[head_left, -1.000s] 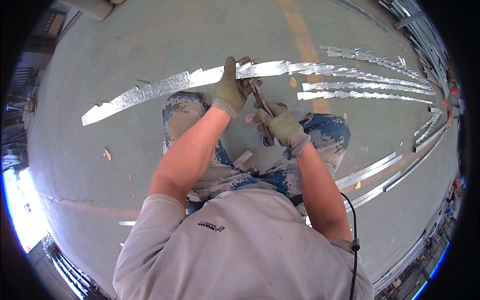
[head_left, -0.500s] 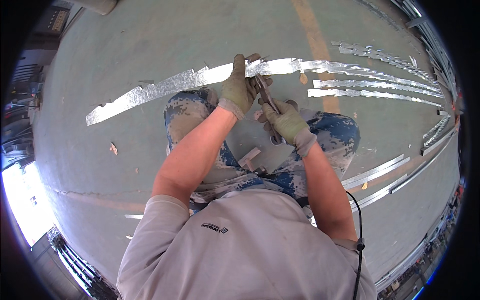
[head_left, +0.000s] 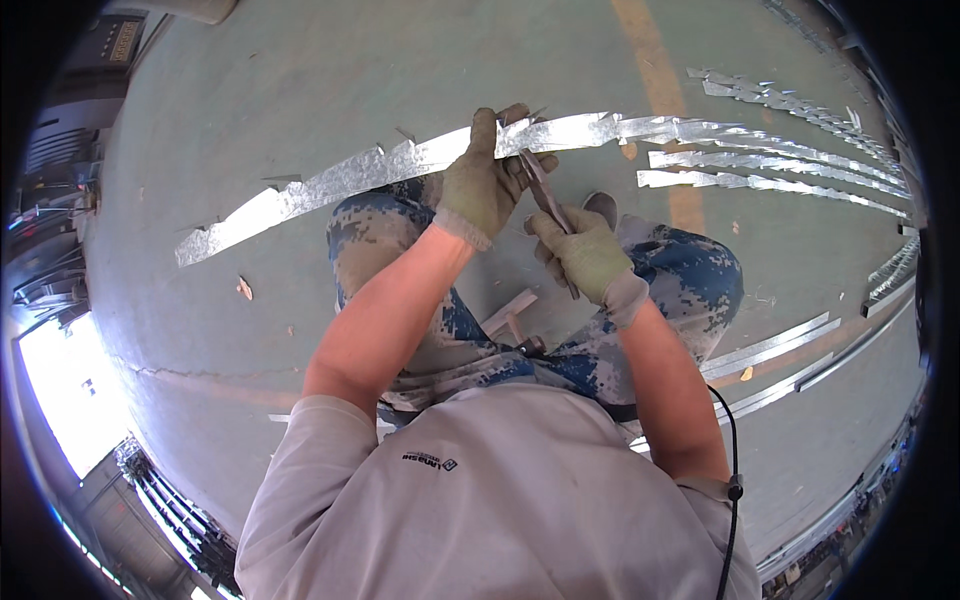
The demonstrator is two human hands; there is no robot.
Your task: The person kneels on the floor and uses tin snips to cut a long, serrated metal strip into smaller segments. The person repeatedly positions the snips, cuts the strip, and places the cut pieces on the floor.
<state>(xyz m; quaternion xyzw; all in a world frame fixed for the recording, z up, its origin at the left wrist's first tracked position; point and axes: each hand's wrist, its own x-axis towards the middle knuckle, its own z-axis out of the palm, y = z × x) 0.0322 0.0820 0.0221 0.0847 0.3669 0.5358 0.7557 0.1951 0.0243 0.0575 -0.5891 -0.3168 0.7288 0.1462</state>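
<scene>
Your right hand (head_left: 588,258) has its grip closed round the tin snips (head_left: 548,200), blades at the long metal strip (head_left: 400,165). Your left hand (head_left: 485,180) clamps that strip above your knees. Beyond lie cut serrated strips (head_left: 770,160) on the floor (head_left: 250,80).

Grey-green concrete floor (head_left: 250,90) all round, with a hairline crack (head_left: 200,380) across its left part. An orange painted line (head_left: 665,110) runs up to the far edge. Bright daylight floods through an opening (head_left: 60,400) at the left edge. Metal racks (head_left: 55,200) stand dim above that.
</scene>
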